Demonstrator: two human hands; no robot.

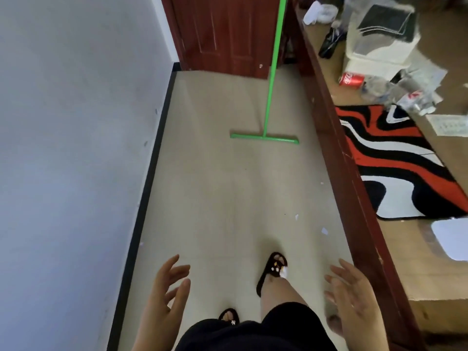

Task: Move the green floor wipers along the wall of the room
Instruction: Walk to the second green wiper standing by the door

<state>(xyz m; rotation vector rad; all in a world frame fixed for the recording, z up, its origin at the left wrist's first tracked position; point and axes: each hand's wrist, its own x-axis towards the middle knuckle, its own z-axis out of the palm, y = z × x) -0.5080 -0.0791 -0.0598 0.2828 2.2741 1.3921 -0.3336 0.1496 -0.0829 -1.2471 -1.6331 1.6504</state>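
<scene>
Head view
Green floor wiper (269, 102): bright green all over, with a long thin straight handle and a narrow flat crossbar head in a T; it stands at about 12 o'clock from the person, well apart from both hands.
Wiper head: lies flat on the pale floor (215, 188), crosswise to the corridor, its right end close to the dark red wooden frame (339, 148).
Wiper handle: rises from the middle of the head, tilted slightly right, up past the dark red door (222, 34) and out of the top edge; what it leans on cannot be told.
Left hand (164, 297): at 7 o'clock, empty, fingers spread wide and loosely curled, palm turned inward.
Right hand (354, 297): at 5 o'clock, empty, fingers wide apart, somewhat blurred, just beside the wooden frame.
Feet: in black sandals (272, 271), right foot ahead of the left.
Wall (71, 148): white, at 9 o'clock, with a black skirting strip along its base.
Right side: red, black and white rug (395, 160) at 3 o'clock; red can (350, 79) among clutter at 2 o'clock.
</scene>
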